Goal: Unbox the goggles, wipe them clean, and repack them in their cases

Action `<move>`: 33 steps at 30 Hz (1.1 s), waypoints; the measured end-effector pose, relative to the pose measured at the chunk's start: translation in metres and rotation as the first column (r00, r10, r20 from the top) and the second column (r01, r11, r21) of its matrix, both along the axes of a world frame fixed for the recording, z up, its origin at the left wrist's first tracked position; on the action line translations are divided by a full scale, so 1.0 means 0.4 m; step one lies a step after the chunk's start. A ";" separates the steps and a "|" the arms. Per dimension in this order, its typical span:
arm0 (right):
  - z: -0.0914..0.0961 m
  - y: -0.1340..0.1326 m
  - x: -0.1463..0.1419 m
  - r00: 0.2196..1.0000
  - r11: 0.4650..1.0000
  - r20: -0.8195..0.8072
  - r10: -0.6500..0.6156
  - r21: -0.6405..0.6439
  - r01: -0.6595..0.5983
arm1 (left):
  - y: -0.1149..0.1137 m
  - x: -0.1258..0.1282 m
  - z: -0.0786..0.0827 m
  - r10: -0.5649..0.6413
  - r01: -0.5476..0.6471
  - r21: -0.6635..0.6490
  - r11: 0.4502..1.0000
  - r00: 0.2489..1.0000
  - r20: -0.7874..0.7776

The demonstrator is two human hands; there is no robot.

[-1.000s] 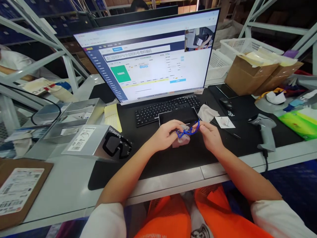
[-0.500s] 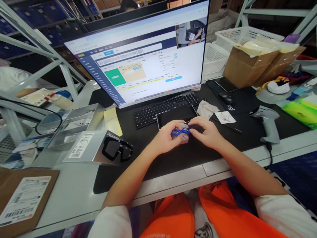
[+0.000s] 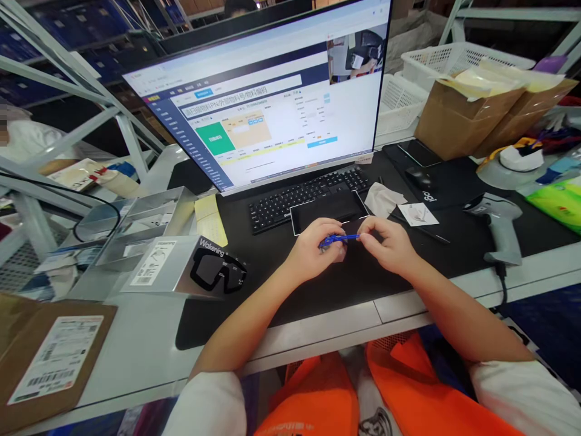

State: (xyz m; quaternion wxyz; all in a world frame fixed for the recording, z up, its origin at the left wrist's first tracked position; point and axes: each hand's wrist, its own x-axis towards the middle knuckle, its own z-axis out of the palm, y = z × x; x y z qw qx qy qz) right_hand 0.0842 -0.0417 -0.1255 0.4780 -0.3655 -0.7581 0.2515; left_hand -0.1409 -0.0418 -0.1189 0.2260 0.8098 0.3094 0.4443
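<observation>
Over the black desk mat, my left hand is closed round a small greyish bundle, mostly hidden by the fingers. A blue cord comes out of the bundle and runs taut to the right. My right hand pinches the far end of this cord between thumb and forefinger. Just beyond the hands lies a dark flat panel with a white border. To the right of it are a crumpled pale cloth and a small white card.
A monitor stands behind a keyboard. On the left are a sunglasses box and a brown carton. A barcode scanner, a mouse and cartons occupy the right side.
My right hand has moved a little right, away from the left, with the blue cord. The cord's loops on the bundle have drawn out into a straight stretch between the hands.
</observation>
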 end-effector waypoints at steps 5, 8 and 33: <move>-0.010 0.042 0.049 0.926 0.987 -0.345 -0.153 -0.105 0.124 | 0.018 -0.015 0.002 0.044 -0.045 0.031 0.999 0.999 0.014; -0.019 0.074 0.062 0.820 0.975 -0.528 -0.221 -0.131 0.179 | 0.019 -0.017 0.000 0.043 -0.043 0.005 0.999 0.999 0.006; -0.054 -0.016 -0.062 0.993 0.984 0.114 -0.010 0.176 -0.011 | -0.031 0.066 -0.008 0.262 0.308 -0.524 0.794 0.604 0.753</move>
